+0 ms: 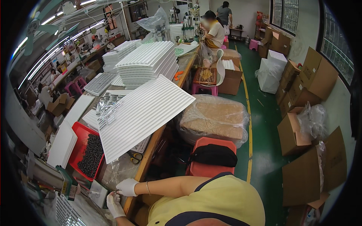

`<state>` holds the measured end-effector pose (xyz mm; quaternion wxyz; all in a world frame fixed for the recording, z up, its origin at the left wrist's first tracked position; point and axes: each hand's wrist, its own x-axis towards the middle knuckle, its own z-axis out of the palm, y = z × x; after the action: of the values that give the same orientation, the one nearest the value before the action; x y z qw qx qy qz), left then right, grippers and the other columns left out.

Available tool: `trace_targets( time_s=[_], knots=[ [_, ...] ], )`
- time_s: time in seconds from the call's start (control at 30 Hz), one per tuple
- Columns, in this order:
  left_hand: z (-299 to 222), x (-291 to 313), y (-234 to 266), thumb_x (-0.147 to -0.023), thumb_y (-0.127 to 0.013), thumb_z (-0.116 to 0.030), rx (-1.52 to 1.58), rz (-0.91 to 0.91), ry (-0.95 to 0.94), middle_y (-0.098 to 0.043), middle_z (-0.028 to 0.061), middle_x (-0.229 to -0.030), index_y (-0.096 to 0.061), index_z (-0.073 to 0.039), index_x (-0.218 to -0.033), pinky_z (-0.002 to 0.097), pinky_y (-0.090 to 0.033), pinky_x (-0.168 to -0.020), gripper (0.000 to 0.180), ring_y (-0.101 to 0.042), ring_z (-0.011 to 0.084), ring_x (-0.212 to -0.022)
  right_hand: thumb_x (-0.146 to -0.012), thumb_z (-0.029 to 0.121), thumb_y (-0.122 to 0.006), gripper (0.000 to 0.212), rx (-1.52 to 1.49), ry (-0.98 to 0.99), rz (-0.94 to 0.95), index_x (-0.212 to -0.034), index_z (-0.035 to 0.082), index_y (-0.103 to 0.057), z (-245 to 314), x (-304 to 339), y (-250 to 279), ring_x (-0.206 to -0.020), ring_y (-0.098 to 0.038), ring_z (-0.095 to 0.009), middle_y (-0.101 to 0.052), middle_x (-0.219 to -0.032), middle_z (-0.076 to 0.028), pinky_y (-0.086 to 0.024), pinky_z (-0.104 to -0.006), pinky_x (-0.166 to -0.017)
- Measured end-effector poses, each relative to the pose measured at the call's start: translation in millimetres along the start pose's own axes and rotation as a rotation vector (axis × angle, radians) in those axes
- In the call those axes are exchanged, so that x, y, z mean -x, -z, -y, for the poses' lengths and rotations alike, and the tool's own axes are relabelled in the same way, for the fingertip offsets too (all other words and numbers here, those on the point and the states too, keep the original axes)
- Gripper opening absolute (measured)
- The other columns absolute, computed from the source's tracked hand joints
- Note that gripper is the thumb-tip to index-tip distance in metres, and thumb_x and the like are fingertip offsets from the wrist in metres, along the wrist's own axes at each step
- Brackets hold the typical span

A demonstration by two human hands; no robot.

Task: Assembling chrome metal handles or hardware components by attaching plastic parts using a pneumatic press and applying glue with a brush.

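Note:
Both hands wear white gloves and meet at the near edge of the workbench. My right hand (pixel 127 187) is closed, its fingertips pinched beside those of my left hand (pixel 114 204), which is closed too. Something small seems to be between them, but I cannot make it out. Just beyond is a red tub (pixel 78 132) holding many small black cylindrical parts (pixel 91 156). Black-handled scissors (pixel 135 157) lie on the bench. A white ridged sheet (pixel 151 109) carries a heap of shiny metal tubes (pixel 108 112). Near my left hand is a rack of shiny rods (pixel 68 211).
Tall stacks of white ridged sheets (pixel 145 62) stand farther along the bench. A black pouch (pixel 215 155) rests on a red stool (pixel 205 171) beside a plastic-wrapped carton (pixel 215 116). Cardboard boxes (pixel 301 177) line the right wall. A seated person (pixel 215 33) works at the far end.

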<state>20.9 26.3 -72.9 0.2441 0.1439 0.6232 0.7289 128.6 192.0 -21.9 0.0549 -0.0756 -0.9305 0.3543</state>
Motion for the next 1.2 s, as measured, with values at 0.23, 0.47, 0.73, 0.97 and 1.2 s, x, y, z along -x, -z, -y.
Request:
trace_targets(
  time_s=[0.23, 0.47, 0.73, 0.97, 1.2],
  knots=[
    [-1, 2, 4, -0.093, -0.052, -0.029, -0.001, 0.003, -0.006, -0.057, 0.0044, -0.099, -0.054, -0.003, -0.110, 0.0241, -0.042, -0.071, 0.031, -0.054, 0.0125, -0.081, -0.088, 0.036, -0.049, 0.034, 0.009, -0.012, 0.029, -0.094, 0.006, -0.062, 6, 1, 5, -0.089, -0.061, -0.036, -0.065, -0.093, -0.018, -0.047, -0.0444, -0.076],
    [-1, 0, 7, -0.092, -0.053, -0.028, -0.003, -0.005, -0.006, -0.057, 0.0049, -0.101, -0.054, -0.002, -0.110, 0.0244, -0.043, -0.071, 0.031, -0.055, 0.0132, -0.082, -0.088, 0.037, -0.049, 0.033, -0.009, 0.008, 0.021, -0.092, 0.007, -0.061, 5, 0, 5, -0.088, -0.061, -0.037, -0.064, -0.092, -0.018, -0.047, -0.0457, -0.075],
    [-1, 2, 7, -0.092, -0.054, -0.027, 0.029, 0.012, 0.006, -0.058, 0.0042, -0.093, -0.054, -0.003, -0.106, 0.0243, -0.043, -0.068, 0.028, -0.055, 0.0129, -0.077, -0.089, 0.038, -0.047, 0.034, 0.004, 0.008, 0.009, -0.093, 0.007, -0.060, 5, 2, 0, -0.089, -0.061, -0.037, -0.064, -0.094, -0.018, -0.047, -0.0455, -0.077],
    [-1, 0, 2, -0.090, -0.057, -0.030, 0.014, 0.020, 0.005, -0.059, 0.0032, -0.093, -0.055, -0.005, -0.106, 0.0241, -0.043, -0.069, 0.030, -0.054, 0.0125, -0.077, -0.089, 0.038, -0.047, 0.033, 0.014, 0.005, 0.014, -0.093, 0.008, -0.060, 1, 0, 3, -0.089, -0.061, -0.037, -0.064, -0.093, -0.018, -0.047, -0.0459, -0.076],
    [1, -2, 8, -0.089, -0.058, -0.029, 0.030, 0.016, 0.015, -0.059, 0.0027, -0.093, -0.056, -0.005, -0.105, 0.0238, -0.043, -0.069, 0.029, -0.055, 0.0125, -0.079, -0.089, 0.038, -0.047, 0.033, 0.018, 0.007, 0.006, -0.093, 0.007, -0.060, 4, 1, 3, -0.089, -0.061, -0.036, -0.064, -0.094, -0.017, -0.047, -0.0456, -0.076]
  ],
)
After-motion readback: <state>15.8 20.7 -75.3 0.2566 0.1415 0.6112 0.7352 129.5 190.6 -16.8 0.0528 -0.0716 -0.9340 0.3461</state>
